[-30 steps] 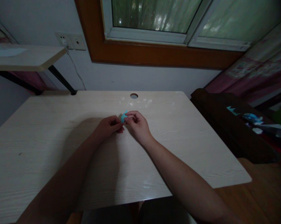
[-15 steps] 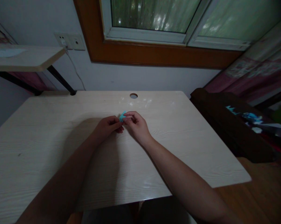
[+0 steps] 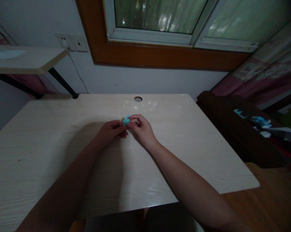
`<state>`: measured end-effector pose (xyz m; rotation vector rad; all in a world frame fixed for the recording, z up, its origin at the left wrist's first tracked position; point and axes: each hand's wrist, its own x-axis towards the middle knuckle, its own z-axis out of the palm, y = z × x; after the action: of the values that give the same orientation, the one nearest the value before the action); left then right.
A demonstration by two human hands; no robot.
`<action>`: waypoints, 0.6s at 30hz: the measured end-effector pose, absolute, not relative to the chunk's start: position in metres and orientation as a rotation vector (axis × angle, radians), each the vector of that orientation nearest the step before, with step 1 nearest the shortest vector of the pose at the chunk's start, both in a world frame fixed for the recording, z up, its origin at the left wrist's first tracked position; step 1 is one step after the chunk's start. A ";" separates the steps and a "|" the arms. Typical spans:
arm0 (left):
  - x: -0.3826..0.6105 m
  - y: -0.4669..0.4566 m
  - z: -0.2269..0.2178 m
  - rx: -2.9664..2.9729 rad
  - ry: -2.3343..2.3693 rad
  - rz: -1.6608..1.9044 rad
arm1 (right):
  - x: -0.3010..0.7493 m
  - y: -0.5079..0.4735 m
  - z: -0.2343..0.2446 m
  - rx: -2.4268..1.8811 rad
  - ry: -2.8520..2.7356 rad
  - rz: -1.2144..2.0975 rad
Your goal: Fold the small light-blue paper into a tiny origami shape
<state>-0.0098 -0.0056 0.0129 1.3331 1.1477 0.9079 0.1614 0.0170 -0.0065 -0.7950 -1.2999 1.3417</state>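
Between my hands is a small turquoise piece (image 3: pixel 126 120) that looks like folded paper, with a pointed tip sticking up at the far side. My left hand (image 3: pixel 113 129) pinches its near left side between thumb and fingers. From the right, my right hand (image 3: pixel 141 129) grips it with thumb and forefinger, the fingers curled. The fingertips of both hands nearly meet and hide much of the piece. Both hands are low over the pale wood-grain table (image 3: pixel 174 154), a little beyond its middle.
A round cable hole (image 3: pixel 138 99) lies near the table's back edge. At the left, a raised shelf (image 3: pixel 27 62) stands on black legs (image 3: pixel 63 82). Beyond the right edge, a dark brown piece of furniture (image 3: pixel 227 129) holds turquoise scraps (image 3: pixel 260 121).
The turquoise piece has turned slightly, and its tip looks shorter and blunter. My right fingers have shifted slightly on it; both hands stay in nearly the same place.
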 end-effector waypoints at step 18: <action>-0.012 -0.006 0.012 1.271 1.049 0.948 | 0.171 0.020 -0.009 -0.877 -1.539 1.066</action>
<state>-0.0122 -0.0056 0.0116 1.2714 1.0485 0.9479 0.1706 0.0198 -0.0085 -0.8772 -1.5388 1.0663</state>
